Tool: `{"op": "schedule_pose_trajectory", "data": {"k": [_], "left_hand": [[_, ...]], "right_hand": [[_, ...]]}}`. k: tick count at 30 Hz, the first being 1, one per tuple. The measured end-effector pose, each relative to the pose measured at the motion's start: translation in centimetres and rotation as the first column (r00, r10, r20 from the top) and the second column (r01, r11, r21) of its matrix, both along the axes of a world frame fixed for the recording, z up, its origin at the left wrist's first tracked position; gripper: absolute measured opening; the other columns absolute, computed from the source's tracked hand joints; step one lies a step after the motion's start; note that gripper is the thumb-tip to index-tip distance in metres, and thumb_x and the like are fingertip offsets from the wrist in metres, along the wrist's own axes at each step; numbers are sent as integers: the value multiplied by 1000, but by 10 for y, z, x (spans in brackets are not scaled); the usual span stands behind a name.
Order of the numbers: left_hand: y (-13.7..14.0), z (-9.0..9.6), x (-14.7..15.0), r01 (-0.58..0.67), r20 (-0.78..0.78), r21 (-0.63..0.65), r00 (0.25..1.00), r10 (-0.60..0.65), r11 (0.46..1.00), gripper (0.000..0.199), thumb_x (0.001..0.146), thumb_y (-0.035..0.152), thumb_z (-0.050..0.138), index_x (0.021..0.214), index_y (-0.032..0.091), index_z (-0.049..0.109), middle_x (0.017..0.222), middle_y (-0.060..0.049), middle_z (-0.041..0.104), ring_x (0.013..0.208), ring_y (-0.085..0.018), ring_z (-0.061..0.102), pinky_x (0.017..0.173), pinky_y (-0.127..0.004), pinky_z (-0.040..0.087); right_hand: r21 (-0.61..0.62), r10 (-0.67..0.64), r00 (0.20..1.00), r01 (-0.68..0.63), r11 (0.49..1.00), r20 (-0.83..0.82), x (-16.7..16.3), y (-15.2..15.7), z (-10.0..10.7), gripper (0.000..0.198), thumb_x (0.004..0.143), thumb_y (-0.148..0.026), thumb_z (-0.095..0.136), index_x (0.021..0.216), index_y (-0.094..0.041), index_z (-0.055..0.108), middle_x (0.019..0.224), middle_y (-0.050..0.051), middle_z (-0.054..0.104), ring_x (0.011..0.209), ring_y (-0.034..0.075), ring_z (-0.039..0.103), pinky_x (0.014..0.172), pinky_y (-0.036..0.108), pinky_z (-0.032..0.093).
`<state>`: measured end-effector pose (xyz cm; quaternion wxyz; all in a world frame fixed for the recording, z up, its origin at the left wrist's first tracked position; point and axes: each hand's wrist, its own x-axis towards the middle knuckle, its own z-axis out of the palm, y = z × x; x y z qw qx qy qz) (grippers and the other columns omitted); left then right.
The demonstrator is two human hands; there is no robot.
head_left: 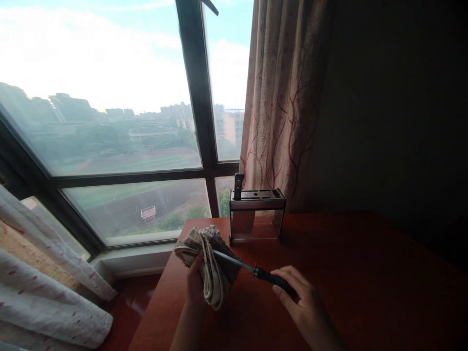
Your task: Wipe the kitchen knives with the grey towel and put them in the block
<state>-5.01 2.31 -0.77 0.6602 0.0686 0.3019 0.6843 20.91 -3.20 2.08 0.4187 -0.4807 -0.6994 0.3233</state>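
Note:
My left hand is closed around a bunched, folded cloth with a light and dark pattern. In my right hand is the black handle of a honing steel, gripped near its end. Its thin grey rod slants up and left into the folds of the cloth, where the tip is hidden. Both hands are above the reddish-brown table. Just beyond the cloth stands a knife block with clear sides and a slotted top. One black-handled knife is upright in its left slot.
A large window with dark frames rises behind the table's left corner. A patterned curtain hangs behind the knife block. Another, pale curtain bulges at the lower left, beside the table edge. The right side is a dark wall.

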Motion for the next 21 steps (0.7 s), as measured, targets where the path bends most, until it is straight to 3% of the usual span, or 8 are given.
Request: {"op": "schedule_pose_trajectory", "data": {"k": [6, 8, 11, 13, 16, 21], "left_hand": [[10, -18, -15, -34, 115, 93, 993, 23, 995, 22, 85, 24, 55, 88, 21, 76, 81, -4, 79, 76, -22, 74, 93, -36, 53], [11, -20, -13, 15, 145, 140, 989, -36, 990, 25, 87, 25, 52, 88, 22, 77, 84, -4, 79, 83, -23, 74, 99, -37, 49], [7, -17, -6, 148, 157, 241, 969, -189, 959, 29, 88, 29, 49, 87, 22, 77, 85, -4, 79, 95, -25, 71, 104, -37, 44], [3, -13, 0, 230, 137, 270, 952, -273, 935, 30, 89, 33, 49, 89, 22, 78, 85, -5, 79, 101, -27, 70, 104, -37, 43], [-1, -12, 10, 290, 87, 175, 947, -308, 941, 25, 85, 32, 56, 84, 19, 78, 78, -6, 78, 100, -29, 69, 100, -37, 47], [-8, -12, 29, 240, -52, -45, 969, -242, 970, 19, 69, 31, 75, 80, 16, 74, 69, -8, 76, 83, -33, 72, 82, -41, 56]], "right_hand": [[-83, -34, 999, 31, 996, -41, 9, -2, -2, 29, 91, -45, 52, 101, -23, 68, 96, 6, 68, 90, 21, 64, 80, 26, 47], [-151, -72, 994, 60, 987, -77, 8, -3, -6, 37, 92, -50, 48, 99, -21, 69, 82, 5, 68, 76, 20, 64, 70, 26, 47], [-255, -103, 984, 63, 965, -148, 4, -3, -12, 49, 94, -56, 38, 96, -17, 68, 54, -2, 54, 50, 15, 52, 50, 24, 38], [-302, -108, 978, 50, 952, -179, 0, -3, -14, 53, 94, -59, 35, 92, -16, 67, 47, -4, 47, 45, 13, 45, 47, 24, 33], [-345, -78, 975, 1, 939, -209, -9, -4, -13, 56, 92, -63, 34, 83, -16, 63, 43, -7, 39, 41, 10, 38, 44, 23, 28], [-377, -37, 950, -87, 922, -310, -31, -2, -16, 58, 89, -69, 34, 67, -18, 52, 45, -9, 31, 38, 7, 31, 40, 21, 21]]}}
